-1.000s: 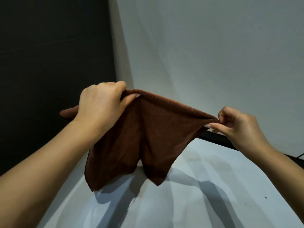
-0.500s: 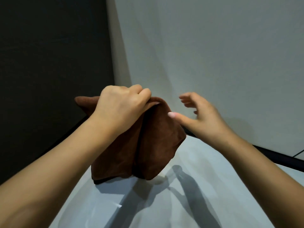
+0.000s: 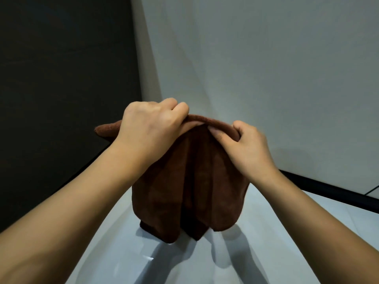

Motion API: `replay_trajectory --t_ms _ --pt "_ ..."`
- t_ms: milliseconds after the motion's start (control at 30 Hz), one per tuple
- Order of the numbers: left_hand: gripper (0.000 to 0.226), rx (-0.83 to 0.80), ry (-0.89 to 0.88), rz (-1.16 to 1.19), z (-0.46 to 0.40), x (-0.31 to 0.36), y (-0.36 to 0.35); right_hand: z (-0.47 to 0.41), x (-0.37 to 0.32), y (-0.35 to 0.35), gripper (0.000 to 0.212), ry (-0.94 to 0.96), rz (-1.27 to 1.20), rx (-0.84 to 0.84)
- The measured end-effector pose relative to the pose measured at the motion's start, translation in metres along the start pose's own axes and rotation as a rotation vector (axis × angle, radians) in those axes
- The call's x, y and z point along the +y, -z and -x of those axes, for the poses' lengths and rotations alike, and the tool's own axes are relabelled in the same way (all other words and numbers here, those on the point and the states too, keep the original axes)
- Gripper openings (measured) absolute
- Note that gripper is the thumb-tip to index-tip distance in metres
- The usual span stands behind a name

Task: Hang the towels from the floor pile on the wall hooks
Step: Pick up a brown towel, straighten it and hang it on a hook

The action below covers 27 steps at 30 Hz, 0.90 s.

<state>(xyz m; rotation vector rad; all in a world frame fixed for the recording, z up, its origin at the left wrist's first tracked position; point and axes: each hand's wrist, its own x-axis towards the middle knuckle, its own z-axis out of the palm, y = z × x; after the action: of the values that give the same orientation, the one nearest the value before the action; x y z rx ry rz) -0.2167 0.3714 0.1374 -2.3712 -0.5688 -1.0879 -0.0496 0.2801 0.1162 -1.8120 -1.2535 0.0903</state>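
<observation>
From my head camera, I hold the brown towel (image 3: 190, 181) up before the white wall (image 3: 266, 68), my left hand (image 3: 151, 128) clenched on its gathered top edge and my right hand (image 3: 246, 146) pinching the fold beside it, bunching it to hang; no hook shows.

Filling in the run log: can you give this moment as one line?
stage: towel in hand, not hung | left hand: grips towel top edge | right hand: grips same edge beside it | towel: hangs folded above floor | hooks: not in view
</observation>
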Motion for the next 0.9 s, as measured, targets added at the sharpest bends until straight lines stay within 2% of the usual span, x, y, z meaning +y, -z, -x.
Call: replay_trajectory --t_ms 167,267,300,467,533,633,767,900 --pt "0.048 -0.141 0.076 -0.029 -0.004 0.006 -0.001 -0.002 -0.002 0.012 0.05 0.095 0.135 0.077" --pt "0.025 -0.229 0.112 -0.025 -0.002 0.011 -0.01 -0.001 -0.008 0.012 0.048 0.164 0.198 0.075" --pt "0.025 -0.245 0.139 0.001 -0.001 0.015 -0.012 -0.001 -0.01 0.012 0.046 0.186 0.24 0.069" --pt "0.014 -0.255 0.562 0.473 -0.005 0.028 -0.018 -0.002 -0.015 0.014 0.039 0.301 0.449 0.07" --pt "0.013 -0.24 0.616 0.498 -0.009 0.034 -0.019 -0.002 -0.013 0.015 0.039 0.321 0.498 0.062" --pt "0.019 -0.215 0.512 0.319 -0.009 0.041 -0.028 -0.005 -0.002 0.021 0.038 0.343 0.594 0.038" --pt "0.034 -0.23 0.21 0.214 0.002 0.043 -0.045 -0.009 0.025 0.029 0.041 0.451 0.763 -0.014" --pt "0.035 -0.292 0.056 0.145 0.015 0.042 -0.059 -0.012 0.052 0.023 0.041 0.598 0.846 0.074"
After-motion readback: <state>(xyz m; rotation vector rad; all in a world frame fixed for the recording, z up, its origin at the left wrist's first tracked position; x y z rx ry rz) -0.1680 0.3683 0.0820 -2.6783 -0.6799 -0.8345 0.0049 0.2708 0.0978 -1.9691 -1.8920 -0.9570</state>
